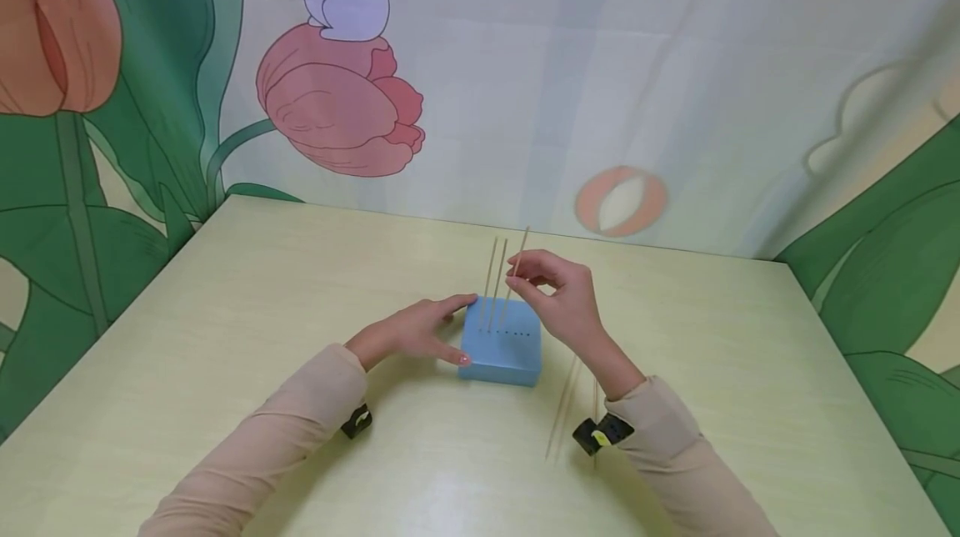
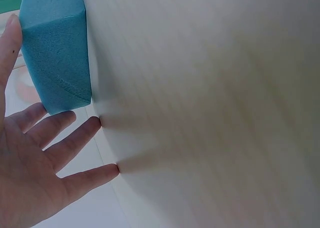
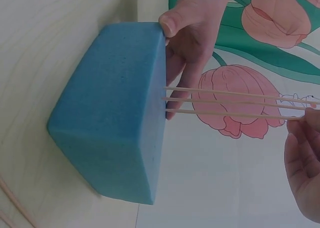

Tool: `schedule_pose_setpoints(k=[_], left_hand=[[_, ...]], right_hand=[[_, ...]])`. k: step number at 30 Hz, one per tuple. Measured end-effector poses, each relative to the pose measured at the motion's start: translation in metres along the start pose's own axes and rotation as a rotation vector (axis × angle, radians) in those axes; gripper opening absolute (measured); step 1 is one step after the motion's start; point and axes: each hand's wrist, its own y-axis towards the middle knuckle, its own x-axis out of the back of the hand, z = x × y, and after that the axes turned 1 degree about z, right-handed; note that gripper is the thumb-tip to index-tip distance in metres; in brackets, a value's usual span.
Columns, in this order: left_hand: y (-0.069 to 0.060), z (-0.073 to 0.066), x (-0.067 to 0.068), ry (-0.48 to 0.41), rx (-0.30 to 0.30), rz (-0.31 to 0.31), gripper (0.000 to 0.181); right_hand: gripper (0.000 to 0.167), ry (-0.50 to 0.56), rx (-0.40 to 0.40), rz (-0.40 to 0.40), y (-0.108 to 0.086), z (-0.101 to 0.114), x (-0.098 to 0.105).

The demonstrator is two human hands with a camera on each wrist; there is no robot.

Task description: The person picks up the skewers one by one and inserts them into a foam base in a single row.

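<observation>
A light blue block (image 1: 499,358) with a row of small holes in its top sits on the table, seen in the head view. Two thin wooden sticks (image 1: 491,268) stand upright in it, side by side. Thumb and index finger of my right hand (image 1: 564,299) pinch a third stick (image 1: 524,243) beside them; in the right wrist view its lower end meets the block's face. Spread around the block's left side, my left hand (image 1: 416,330) touches it with fairly straight fingers. Fingertips of the left hand (image 2: 45,168) also rest by the block (image 2: 62,62) in the left wrist view.
Several loose sticks (image 1: 562,408) lie on the table (image 1: 420,470) to the right of the block, partly under my right forearm. A printed curtain (image 1: 480,103) with flowers hangs behind the table's far edge.
</observation>
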Motion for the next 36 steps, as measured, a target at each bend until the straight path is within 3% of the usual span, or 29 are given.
schedule_pose_setpoints(k=[13, 18, 23, 28, 36], left_hand=[[-0.001, -0.002, 0.002, 0.005, -0.002, -0.001, 0.091], [-0.001, -0.002, 0.001, 0.009, -0.006, -0.004, 0.091], [-0.001, -0.001, 0.0, -0.003, -0.01, -0.004, 0.091], [-0.001, -0.001, -0.001, -0.007, -0.011, -0.003, 0.09], [-0.002, -0.004, 0.0, -0.02, 0.008, 0.0, 0.092]], right_hand=[[0.012, -0.036, -0.068, 0.025, -0.006, -0.01, -0.009], [0.012, -0.07, -0.074, 0.056, -0.009, -0.01, -0.012], [0.016, -0.097, -0.142, 0.124, -0.021, -0.026, -0.014], [0.022, -0.093, -0.226, 0.2, -0.032, -0.026, -0.007], [0.026, -0.11, -0.352, 0.206, -0.046, -0.031, 0.022]])
